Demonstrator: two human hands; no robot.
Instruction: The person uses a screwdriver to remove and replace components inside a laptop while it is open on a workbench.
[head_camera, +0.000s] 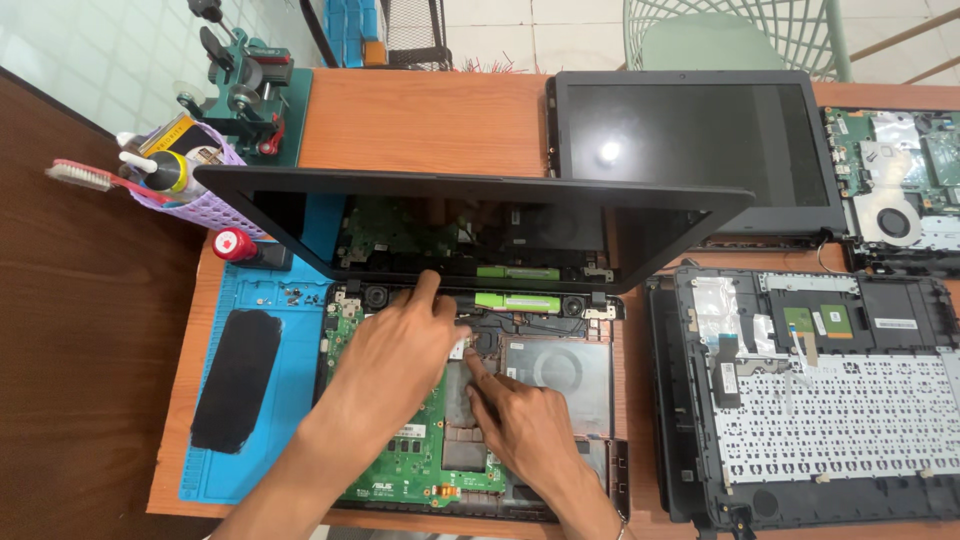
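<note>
Two bare hands work inside an opened laptop base (560, 380) whose green motherboard (420, 455) lies exposed. The left hand (390, 365) rests flat over the upper part of the board with its fingers spread loosely and holding nothing; its index finger reaches up to the dark hinge edge, just left of a bright green strip (517, 300). The right hand (530, 430) lies just right of it, fist half curled, with its index fingertip pressed down on the board near a small white connector (459, 348); it grips nothing either. Right of both sets of fingers sits a grey metal plate (560, 370) inside the same base. Above the fingers the laptop's own screen lid (470, 215) stands tilted, its glass mirroring the board. Left of the left hand a blue work mat (290, 390) carries a black oblong pad (237, 378) and a few loose screws (292, 295), with a red-capped bottle (236, 245) and a lilac basket (205, 205) of tools beyond. Well right of the right hand lies an upturned keyboard cover (830, 400) showing its white backing, and farther up a second dark screen (700, 140) and another bare board with a fan (895, 175).
</note>
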